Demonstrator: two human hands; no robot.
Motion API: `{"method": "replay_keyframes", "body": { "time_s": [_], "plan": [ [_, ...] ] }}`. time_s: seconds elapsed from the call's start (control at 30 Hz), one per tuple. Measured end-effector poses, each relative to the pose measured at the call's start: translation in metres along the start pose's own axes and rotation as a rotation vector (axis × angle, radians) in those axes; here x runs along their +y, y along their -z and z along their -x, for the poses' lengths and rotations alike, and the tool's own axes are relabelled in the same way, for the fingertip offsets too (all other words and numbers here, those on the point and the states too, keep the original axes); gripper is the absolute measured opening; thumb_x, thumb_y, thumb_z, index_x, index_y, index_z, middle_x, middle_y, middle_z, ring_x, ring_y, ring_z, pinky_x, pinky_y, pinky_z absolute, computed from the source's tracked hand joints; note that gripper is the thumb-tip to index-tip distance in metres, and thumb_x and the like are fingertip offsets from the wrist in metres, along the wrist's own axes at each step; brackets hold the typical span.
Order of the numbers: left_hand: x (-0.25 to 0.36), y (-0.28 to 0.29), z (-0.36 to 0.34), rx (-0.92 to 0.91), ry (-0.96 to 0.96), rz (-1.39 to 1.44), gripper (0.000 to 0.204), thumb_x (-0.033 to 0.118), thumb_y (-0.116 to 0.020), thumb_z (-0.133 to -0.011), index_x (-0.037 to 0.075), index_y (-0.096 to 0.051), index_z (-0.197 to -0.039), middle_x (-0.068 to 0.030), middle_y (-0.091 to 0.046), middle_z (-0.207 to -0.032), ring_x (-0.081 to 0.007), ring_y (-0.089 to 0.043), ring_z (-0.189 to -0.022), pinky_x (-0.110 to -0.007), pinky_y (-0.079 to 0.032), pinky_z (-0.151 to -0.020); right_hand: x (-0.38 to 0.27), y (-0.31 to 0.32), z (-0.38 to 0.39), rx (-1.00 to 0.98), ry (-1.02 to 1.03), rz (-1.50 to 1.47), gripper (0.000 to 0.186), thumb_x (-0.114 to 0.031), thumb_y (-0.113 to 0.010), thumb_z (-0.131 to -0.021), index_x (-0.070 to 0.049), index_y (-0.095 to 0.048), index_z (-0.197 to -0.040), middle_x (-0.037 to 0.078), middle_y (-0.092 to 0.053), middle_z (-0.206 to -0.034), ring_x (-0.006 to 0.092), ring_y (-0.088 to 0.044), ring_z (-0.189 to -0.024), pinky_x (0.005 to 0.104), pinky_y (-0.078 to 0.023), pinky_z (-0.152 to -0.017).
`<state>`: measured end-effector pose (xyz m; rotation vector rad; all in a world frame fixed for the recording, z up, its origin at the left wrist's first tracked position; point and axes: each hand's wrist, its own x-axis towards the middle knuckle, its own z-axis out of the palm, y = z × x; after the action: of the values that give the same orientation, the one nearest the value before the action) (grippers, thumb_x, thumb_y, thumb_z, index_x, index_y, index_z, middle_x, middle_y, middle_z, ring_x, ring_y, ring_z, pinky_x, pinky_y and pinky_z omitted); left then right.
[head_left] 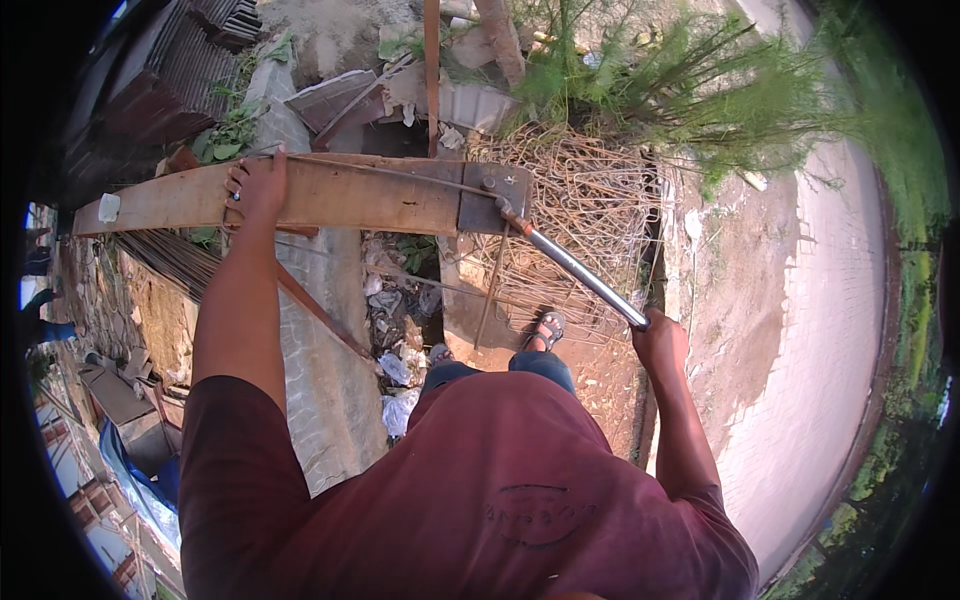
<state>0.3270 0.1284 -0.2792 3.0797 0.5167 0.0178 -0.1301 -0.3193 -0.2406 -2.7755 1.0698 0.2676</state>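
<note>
A long wooden plank lies crosswise in front of me, with a dark metal plate at its right end. My left hand is closed around a thin steel rod at the plank's far edge. The rod runs right along the plank to pegs on the plate. There it meets the rusty head of a rebar bending lever with a silver tubular handle. My right hand is wrapped round the handle's near end, which slants down to the right.
Beyond and below the plate lies a heap of bent rusty rods. A bundle of straight rods sits under the plank at left. Litter fills a gap beside a concrete strip. A feathery green plant overhangs at far right, near a paved road.
</note>
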Motion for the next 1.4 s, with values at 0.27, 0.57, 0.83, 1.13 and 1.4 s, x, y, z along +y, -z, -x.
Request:
{"method": "replay_keyframes", "body": {
  "time_s": [0.27, 0.57, 0.83, 1.13, 1.4],
  "plan": [
    [-0.006, 0.001, 0.007, 0.034, -0.022, -0.018, 0.095, 0.074, -0.029, -0.084, 0.003, -0.020, -0.147, -0.0239, -0.015, -0.152, -0.0393, -0.010, -0.141, -0.056, -0.007, -0.111, 0.005, 0.045, -0.061, -0.114, 0.204, 0.087, 0.021, -0.027, -0.069, -0.075, -0.008, -0.059, -0.074, 0.019, -0.063, -0.069, 0.0397, -0.062, -0.068, 0.0482, -0.049, -0.062],
    [-0.005, -0.001, 0.007, 0.028, -0.005, -0.008, 0.097, 0.075, -0.029, -0.083, 0.003, -0.019, -0.147, -0.0232, -0.015, -0.152, -0.0389, -0.010, -0.141, -0.056, -0.006, -0.112, 0.028, 0.027, -0.057, -0.191, 0.420, -0.109, 0.024, -0.022, -0.069, -0.077, -0.003, -0.056, -0.071, 0.020, -0.054, -0.060, 0.0364, -0.056, -0.056, 0.0420, -0.043, -0.053],
    [0.002, 0.023, 0.009, -0.053, -0.055, -0.018, 0.095, 0.074, -0.033, -0.083, 0.004, -0.023, -0.146, -0.0215, -0.018, -0.152, -0.0390, -0.017, -0.140, -0.056, -0.012, -0.110, -0.109, -0.010, -0.002, -0.613, 0.219, -0.944, 0.035, -0.033, -0.072, -0.081, -0.005, -0.067, -0.102, 0.003, -0.063, -0.069, 0.0116, -0.058, -0.063, 0.0282, -0.046, -0.059],
    [-0.110, 0.042, -0.045, -0.158, -0.354, 0.520, 0.053, 0.040, -0.041, -0.095, 0.002, -0.050, -0.131, -0.0212, -0.054, -0.127, -0.0356, -0.050, -0.119, -0.041, -0.038, -0.100, -0.138, -0.003, 0.013, -0.530, 0.200, -0.983, 0.016, -0.018, -0.066, -0.083, -0.003, -0.064, -0.079, 0.002, -0.058, -0.064, 0.0107, -0.055, -0.060, 0.0284, -0.043, -0.055],
    [-0.179, 0.024, 0.005, 0.126, -0.307, 0.496, 0.048, 0.020, -0.059, -0.087, -0.002, -0.049, -0.129, -0.0224, -0.051, -0.129, -0.0366, -0.047, -0.121, -0.042, -0.037, -0.101, -0.146, 0.041, 0.026, -0.279, 0.219, -1.155, 0.016, -0.014, -0.063, -0.086, 0.000, -0.060, -0.079, -0.003, -0.046, -0.051, 0.0046, -0.039, -0.039, 0.0215, -0.032, -0.036]
  ]
}}
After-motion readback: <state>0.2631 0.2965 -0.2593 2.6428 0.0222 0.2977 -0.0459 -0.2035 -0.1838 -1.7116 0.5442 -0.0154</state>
